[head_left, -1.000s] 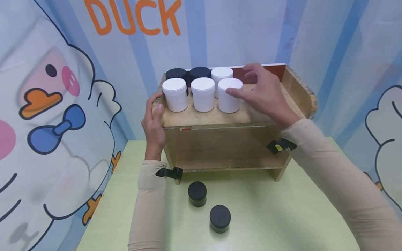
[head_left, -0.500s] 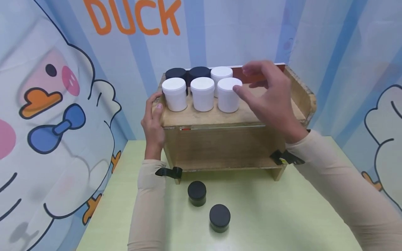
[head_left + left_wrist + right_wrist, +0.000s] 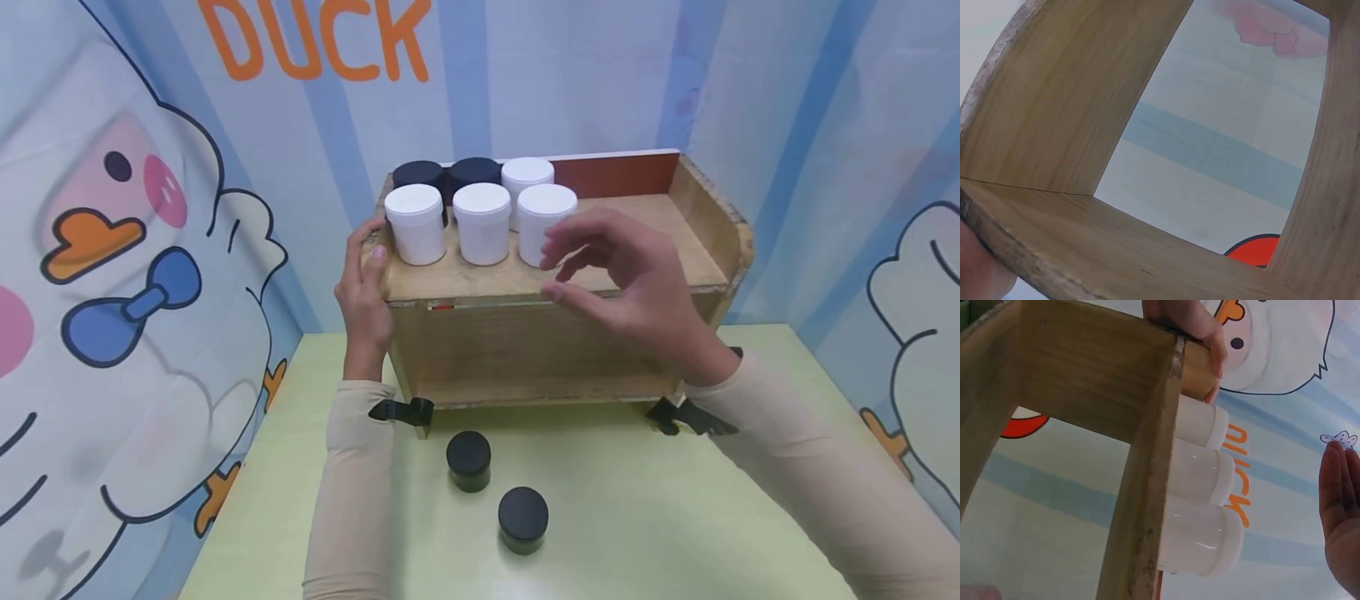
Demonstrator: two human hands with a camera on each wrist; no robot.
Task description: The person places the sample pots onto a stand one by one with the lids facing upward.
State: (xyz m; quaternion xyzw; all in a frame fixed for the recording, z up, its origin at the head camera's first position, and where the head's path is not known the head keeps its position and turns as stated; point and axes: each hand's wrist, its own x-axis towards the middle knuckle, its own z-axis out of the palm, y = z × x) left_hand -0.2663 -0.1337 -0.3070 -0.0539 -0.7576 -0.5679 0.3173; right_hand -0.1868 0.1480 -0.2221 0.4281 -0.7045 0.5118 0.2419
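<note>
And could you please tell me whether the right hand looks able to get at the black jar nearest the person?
Probably yes: the right hand holds nothing, and no other object appears to stand between it and that black jar on the table.

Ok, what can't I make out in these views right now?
Back black jars: lower parts mostly hidden, head view, by the front white jars.
Right front jar: lower right, head view, covered by the right hand.
Left hand: left wrist view, mostly cut off at the edge.
Front white jars' contents: head view, under lids.
</note>
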